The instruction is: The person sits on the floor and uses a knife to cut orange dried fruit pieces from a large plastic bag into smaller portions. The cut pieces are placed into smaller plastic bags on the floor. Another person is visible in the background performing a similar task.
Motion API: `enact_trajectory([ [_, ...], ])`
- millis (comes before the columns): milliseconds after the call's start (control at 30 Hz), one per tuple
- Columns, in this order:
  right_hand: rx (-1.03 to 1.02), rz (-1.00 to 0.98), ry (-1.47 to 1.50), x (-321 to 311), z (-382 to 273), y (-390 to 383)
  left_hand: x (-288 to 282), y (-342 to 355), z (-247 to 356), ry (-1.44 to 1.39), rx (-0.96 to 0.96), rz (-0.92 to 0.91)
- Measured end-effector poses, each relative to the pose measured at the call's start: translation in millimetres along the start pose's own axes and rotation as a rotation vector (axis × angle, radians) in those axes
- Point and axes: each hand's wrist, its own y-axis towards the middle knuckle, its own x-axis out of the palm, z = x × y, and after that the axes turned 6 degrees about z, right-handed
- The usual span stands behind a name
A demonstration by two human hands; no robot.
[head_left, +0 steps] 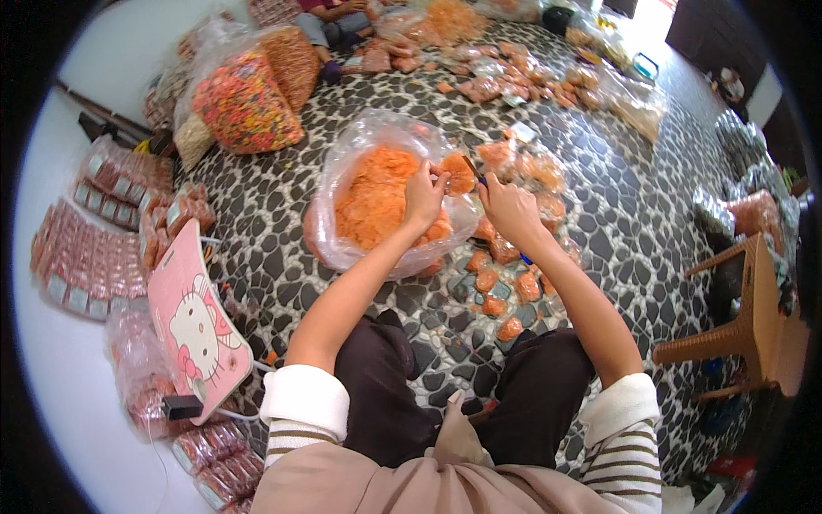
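My left hand (424, 199) pinches the edge of a small clear packet of orange snack pieces (456, 174). It hangs over the right rim of a large clear plastic bag (330, 201), which stands open on the floor, heaped with loose orange pieces (372, 193). Closed round a thin dark tool with a blue handle (482, 181), my right hand (511, 212) is just right of the packet. The tool's dark end touches or overlaps the packet; its exact kind is too small to tell. Several small orange packets (527, 287) lie on the floor below my right forearm.
A pink folding table (180, 283) stands at my left, beside stacked packets (94, 257). Big bags of colourful snacks (244, 103) are at far left. A seated person (334, 21) is beyond, near scattered orange packets (514, 73). A brown plastic stool (745, 334) lies at right.
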Motion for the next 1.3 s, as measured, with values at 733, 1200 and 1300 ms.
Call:
enact_trajectory([
  [733,0.198,0.01,0.496,99,-61,43,-78,-7,-80,-0.162,-0.29,0.177],
  [1200,0.383,0.125,0.515,129,-68,53,-72,-5,-75,-0.334,-0.526,-0.077],
  [1300,0.426,0.067,0.515,133,-63,52,-75,-10,-61,-0.321,-0.637,-0.112],
])
